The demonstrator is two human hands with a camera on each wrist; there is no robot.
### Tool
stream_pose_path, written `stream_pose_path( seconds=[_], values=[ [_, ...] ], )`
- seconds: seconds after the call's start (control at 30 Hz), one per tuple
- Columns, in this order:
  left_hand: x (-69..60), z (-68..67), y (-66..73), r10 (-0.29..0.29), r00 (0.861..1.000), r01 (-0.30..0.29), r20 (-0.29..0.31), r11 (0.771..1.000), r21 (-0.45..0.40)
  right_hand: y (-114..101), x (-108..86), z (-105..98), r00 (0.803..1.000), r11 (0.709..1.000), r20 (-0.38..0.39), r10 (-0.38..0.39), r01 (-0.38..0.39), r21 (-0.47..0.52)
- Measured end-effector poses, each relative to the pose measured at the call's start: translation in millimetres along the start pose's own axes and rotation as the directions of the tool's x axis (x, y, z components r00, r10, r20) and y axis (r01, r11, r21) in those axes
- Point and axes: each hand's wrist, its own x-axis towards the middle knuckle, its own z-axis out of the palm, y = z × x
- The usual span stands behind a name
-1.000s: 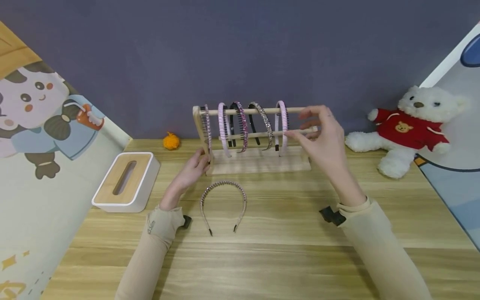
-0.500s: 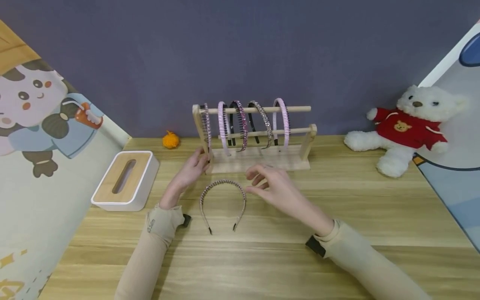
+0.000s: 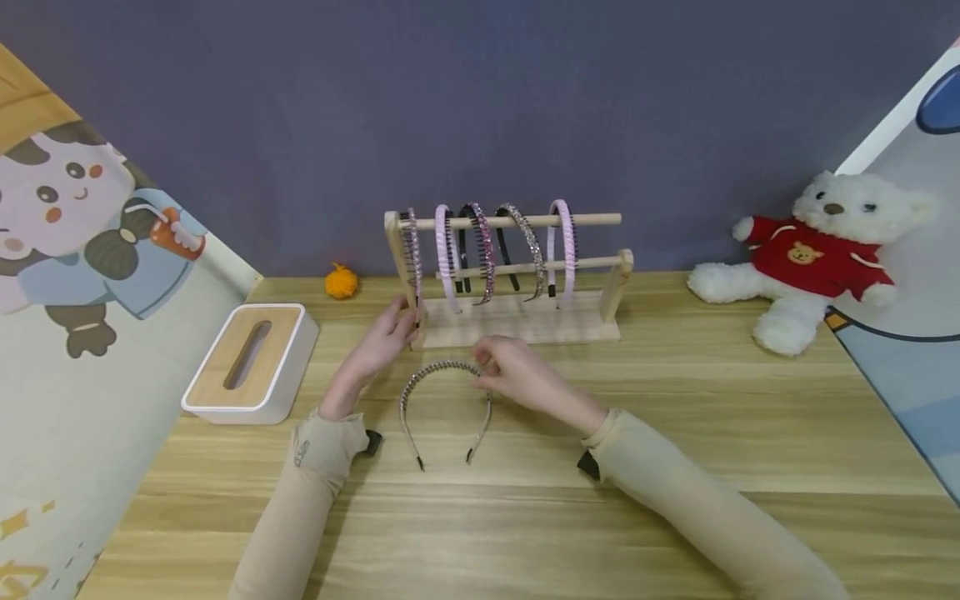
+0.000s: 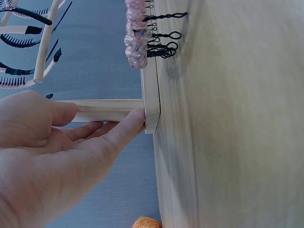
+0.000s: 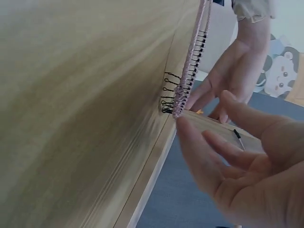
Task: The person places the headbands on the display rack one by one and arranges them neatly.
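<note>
A wooden headband rack [image 3: 517, 332] stands by the back wall with several headbands on its upper bar. My left hand [image 3: 384, 337] holds the rack's left post low down; the left wrist view shows the thumb and fingers about the post [image 4: 107, 110], one finger reaching to the base. A beaded pink headband [image 3: 406, 404] with dark comb teeth lies on the table before the rack, its ends towards me. My right hand [image 3: 517, 372] is at the upper right of its arch. In the right wrist view the index fingertip is at the headband [image 5: 191, 61], the thumb apart from it.
A white tissue box [image 3: 288, 375] with a wooden lid stands left. Near the wall sits a small orange ball-shaped thing [image 3: 342, 282]. A white teddy bear [image 3: 806, 250] in a red sweater sits at the right back. Printed panels flank the table [image 3: 480, 533].
My right hand has left the rack's right end and come down and leftwards to the headband on the table. The left hand has stayed at the rack's left post.
</note>
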Motion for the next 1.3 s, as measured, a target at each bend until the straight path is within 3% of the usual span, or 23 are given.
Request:
stream_pose_path(
  seconds=[0.3, 0.63, 0.77, 1.03, 1.3],
  values=[
    [-2.3, -1.7, 0.6, 0.000, 1.000, 0.000, 0.000, 1.000, 0.017, -1, 11.8, 6, 0.992, 0.994, 0.093, 0.086, -0.079, -0.073],
    [-1.2, 0.9, -0.1, 0.014, 1.000, -0.013, -0.026, 0.999, 0.040, 1, 18.3, 11, 0.987, 0.990, 0.112, 0.117, -0.106, -0.093],
    [-1.1, 4.5, -0.5, 0.005, 1.000, -0.004, -0.009, 0.999, 0.048, 3, 16.5, 13, 0.985, 0.988, 0.114, 0.132, -0.121, -0.099],
    [-1.7, 5.2, 0.9, 0.015, 1.000, -0.015, -0.001, 0.999, 0.034, 3, 15.2, 13, 0.978, 0.984, 0.111, 0.178, -0.177, -0.022],
    [-0.4, 2.1, -0.4, 0.030, 0.999, -0.030, -0.020, 1.000, 0.004, -3, 13.5, 9, 0.984, 0.988, 0.097, 0.150, -0.154, 0.029]
  ],
)
